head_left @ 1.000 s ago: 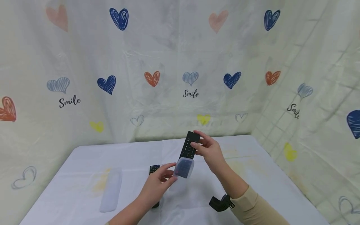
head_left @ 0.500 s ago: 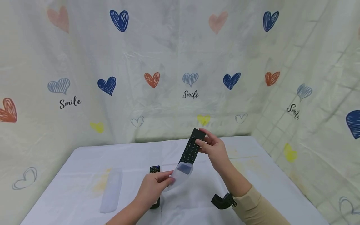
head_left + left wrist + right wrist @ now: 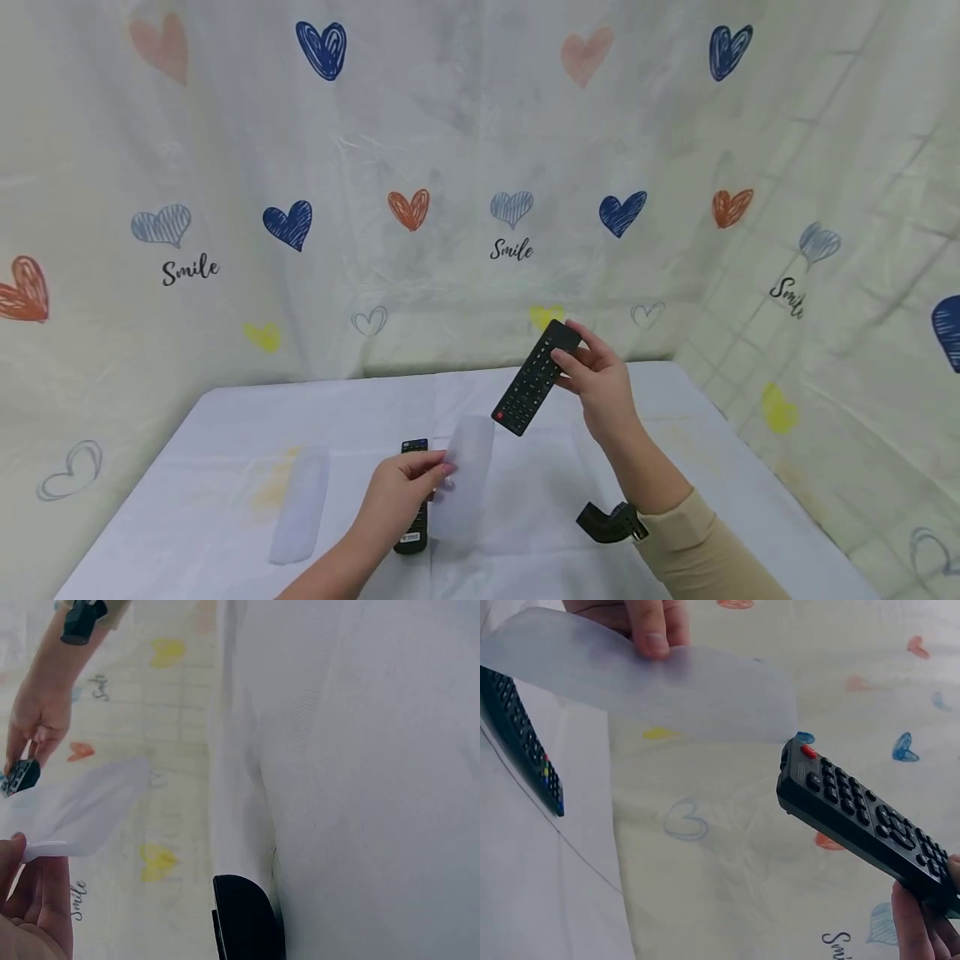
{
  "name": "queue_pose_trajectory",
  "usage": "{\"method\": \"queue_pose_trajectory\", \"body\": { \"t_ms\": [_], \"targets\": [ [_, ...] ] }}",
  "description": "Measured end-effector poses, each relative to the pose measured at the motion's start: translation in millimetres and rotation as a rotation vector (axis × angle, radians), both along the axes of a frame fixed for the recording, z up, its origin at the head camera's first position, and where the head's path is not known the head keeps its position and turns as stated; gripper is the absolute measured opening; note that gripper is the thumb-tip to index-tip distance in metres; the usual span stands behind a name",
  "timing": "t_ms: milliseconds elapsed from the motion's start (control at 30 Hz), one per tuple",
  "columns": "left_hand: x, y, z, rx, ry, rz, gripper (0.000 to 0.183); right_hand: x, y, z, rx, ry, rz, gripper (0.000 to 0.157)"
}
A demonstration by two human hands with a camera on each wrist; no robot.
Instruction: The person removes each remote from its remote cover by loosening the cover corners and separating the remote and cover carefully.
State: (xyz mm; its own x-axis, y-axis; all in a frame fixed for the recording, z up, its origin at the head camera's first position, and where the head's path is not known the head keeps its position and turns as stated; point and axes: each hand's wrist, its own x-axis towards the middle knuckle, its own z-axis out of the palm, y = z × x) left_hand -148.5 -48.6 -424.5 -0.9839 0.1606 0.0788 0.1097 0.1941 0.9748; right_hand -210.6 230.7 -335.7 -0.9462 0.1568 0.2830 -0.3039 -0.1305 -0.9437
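Observation:
My right hand pinches a black remote control near its far end, above the table and tilted, with its red button toward the lower left. A translucent white sleeve hangs from my left hand, pinched at its side between thumb and fingers. In the right wrist view the sleeve lies apart from the remote control, its end close to the red-button end. Under the left hand a second black remote control lies on the table, partly hidden by the fingers.
Another translucent sleeve lies flat at the left of the white-covered table. A black wrist-worn device sits at the right cuff. Behind the table hangs a pale curtain printed with hearts.
The remote control has come fully out of the sleeve, moving up and to the right with my right hand. The sleeve now stands more upright in my left hand.

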Motion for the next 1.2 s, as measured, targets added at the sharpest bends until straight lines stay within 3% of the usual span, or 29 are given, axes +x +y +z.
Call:
{"method": "queue_pose_trajectory", "body": {
  "t_ms": [133, 367, 667, 833, 1000, 1200],
  "targets": [
    [-2.9, -1.6, -3.9, 0.058, -0.032, 0.019, 0.035, 1.2, 2.6, -2.0, 0.065, -0.04, 0.031, 0.055],
    [-5.6, -8.5, -8.3, 0.136, -0.088, 0.036, 0.04, 2.2, 6.6, -4.4, 0.131, -0.045, 0.012, 0.054],
    [-9.5, -42.2, -1.1, 0.133, -0.123, 0.163, 0.039, -0.7, 2.3, -18.1, 0.2, -0.109, 0.124, 0.057],
    [-11.7, -71.8, 6.3, 0.109, -0.144, 0.218, 0.04, 0.3, -1.4, -26.5, 0.274, -0.147, 0.163, 0.055],
    [-12.7, -113.0, 13.1, 0.016, -0.178, 0.26, 0.046, 0.3, -3.3, -34.6, 0.287, -0.163, 0.192, 0.056],
    [-15.7, -172.2, 5.3, -0.015, -0.266, 0.275, 0.059, 1.4, -5.3, -42.3, 0.305, -0.187, 0.206, 0.055]
  ]
}}
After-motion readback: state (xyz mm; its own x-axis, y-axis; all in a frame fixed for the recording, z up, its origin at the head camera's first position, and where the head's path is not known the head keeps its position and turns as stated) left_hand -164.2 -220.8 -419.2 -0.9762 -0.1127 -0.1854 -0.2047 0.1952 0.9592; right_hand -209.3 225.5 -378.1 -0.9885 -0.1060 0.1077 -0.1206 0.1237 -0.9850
